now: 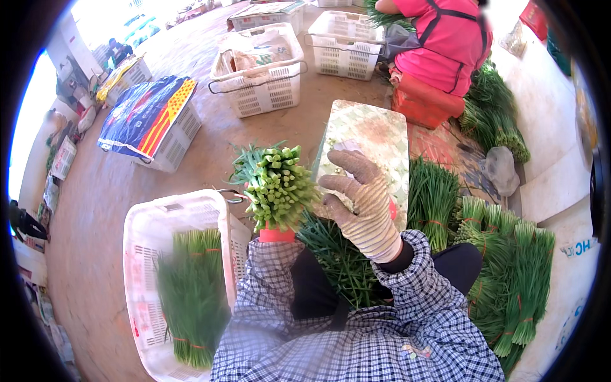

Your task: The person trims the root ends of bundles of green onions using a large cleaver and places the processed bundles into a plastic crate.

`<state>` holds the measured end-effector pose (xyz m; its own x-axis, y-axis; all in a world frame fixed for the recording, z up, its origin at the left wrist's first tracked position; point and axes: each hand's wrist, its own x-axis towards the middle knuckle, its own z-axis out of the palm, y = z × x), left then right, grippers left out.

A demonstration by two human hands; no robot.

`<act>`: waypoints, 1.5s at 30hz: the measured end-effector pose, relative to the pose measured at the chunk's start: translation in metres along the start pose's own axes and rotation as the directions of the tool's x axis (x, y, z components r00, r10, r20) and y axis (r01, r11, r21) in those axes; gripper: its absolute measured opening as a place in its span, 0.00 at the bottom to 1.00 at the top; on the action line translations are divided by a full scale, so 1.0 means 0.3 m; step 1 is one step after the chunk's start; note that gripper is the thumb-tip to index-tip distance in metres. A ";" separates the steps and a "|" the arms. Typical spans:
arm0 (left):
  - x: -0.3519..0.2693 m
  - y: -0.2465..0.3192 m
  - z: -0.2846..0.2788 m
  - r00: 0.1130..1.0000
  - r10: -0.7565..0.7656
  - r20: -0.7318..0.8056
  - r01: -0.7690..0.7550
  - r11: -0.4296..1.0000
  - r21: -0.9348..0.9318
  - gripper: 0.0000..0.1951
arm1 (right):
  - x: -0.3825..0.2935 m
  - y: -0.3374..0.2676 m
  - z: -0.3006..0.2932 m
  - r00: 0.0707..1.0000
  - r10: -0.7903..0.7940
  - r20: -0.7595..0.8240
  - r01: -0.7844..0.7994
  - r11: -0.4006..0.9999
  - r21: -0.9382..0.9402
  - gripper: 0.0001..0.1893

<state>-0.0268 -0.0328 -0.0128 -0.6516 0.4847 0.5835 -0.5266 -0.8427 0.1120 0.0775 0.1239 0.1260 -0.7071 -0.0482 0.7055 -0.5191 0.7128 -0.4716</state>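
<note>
A bundle of green stalks (279, 188), cut ends facing the camera, is upright in my left hand (277, 231); the bundle hides most of that hand, and a bit of red glove shows below it. My right hand (360, 200), in a striped, soiled glove, hovers over a small patterned board (367, 126) with its fingers spread and nothing in them. Loose long green leaves (351, 272) lie below, between my legs. At left, a white plastic crate (138, 286) holds banded green bundles (195, 296). More banded bundles (520, 281) lie at right.
A co-worker in pink (444, 43) sits on a red seat (422, 102) at the upper right. White crates (267, 86) stand ahead, one covered by a blue printed sheet (143, 114). A clear plastic bag (501, 172) is by the right wall (549, 157).
</note>
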 end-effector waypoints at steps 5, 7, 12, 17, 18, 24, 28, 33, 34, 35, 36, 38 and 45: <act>-0.013 -0.029 -0.015 0.955 0.133 -0.263 -0.149 0.988 -0.041 0.36 | 0.046 -0.058 0.047 0.978 -0.201 0.052 0.198 0.979 0.054 0.16; -0.017 -0.024 -0.021 0.926 0.179 -0.333 -0.182 0.983 0.021 0.36 | 0.059 -0.056 0.102 0.962 -0.268 0.045 0.264 0.961 0.078 0.17; -0.002 -0.023 -0.029 0.848 0.265 -0.459 -0.222 0.964 0.147 0.36 | 0.083 -0.043 0.133 0.926 -0.358 0.119 0.375 0.906 -0.198 0.15; -0.015 -0.023 -0.024 0.801 0.293 -0.522 -0.227 0.956 0.188 0.36 | 0.132 -0.078 0.091 0.917 -0.216 0.336 0.346 0.850 -0.398 0.14; -0.008 -0.026 -0.018 0.794 0.271 -0.544 -0.213 0.963 0.168 0.36 | 0.136 -0.065 0.087 0.912 -0.202 0.357 0.354 0.827 -0.437 0.14; -0.028 -0.021 -0.001 0.898 0.208 -0.387 -0.173 0.977 0.122 0.30 | 0.132 -0.048 0.087 0.864 -0.119 0.489 0.321 0.879 -0.353 0.13; -0.013 -0.046 0.040 0.815 0.266 -0.515 -0.162 0.958 0.238 0.30 | 0.125 -0.030 0.076 0.878 -0.114 0.464 0.270 0.920 -0.285 0.13; -0.004 -0.032 0.002 0.812 0.284 -0.510 -0.185 0.954 0.236 0.31 | 0.082 -0.023 0.133 0.957 -0.175 0.233 0.229 0.946 -0.229 0.09; -0.004 -0.027 -0.006 0.811 0.306 -0.498 -0.168 0.939 0.301 0.32 | 0.073 -0.022 0.143 0.957 -0.176 0.232 0.229 0.946 -0.228 0.09; -0.008 -0.025 -0.012 0.811 0.306 -0.498 -0.168 0.938 0.303 0.32 | 0.064 -0.023 0.151 0.967 -0.177 0.181 0.213 0.955 -0.204 0.07; -0.004 -0.031 -0.004 0.818 0.288 -0.498 -0.164 0.947 0.277 0.32 | 0.055 -0.021 0.151 0.977 -0.172 0.129 0.194 0.963 -0.186 0.05; 0.010 -0.045 0.012 0.850 0.253 -0.462 -0.169 0.962 0.216 0.32 | 0.046 -0.014 0.143 0.976 -0.171 0.132 0.197 0.957 -0.215 0.05; 0.015 -0.018 -0.035 0.799 0.201 -0.567 -0.153 0.979 0.132 0.33 | 0.054 -0.090 -0.095 0.990 0.066 -0.125 -0.041 0.981 0.192 0.06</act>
<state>-0.0325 -0.0236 -0.0191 -0.9361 0.3503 0.0329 -0.3438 -0.9305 0.1263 0.0938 0.1238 0.1654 -0.6743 0.0869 0.7334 -0.5718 0.5670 -0.5929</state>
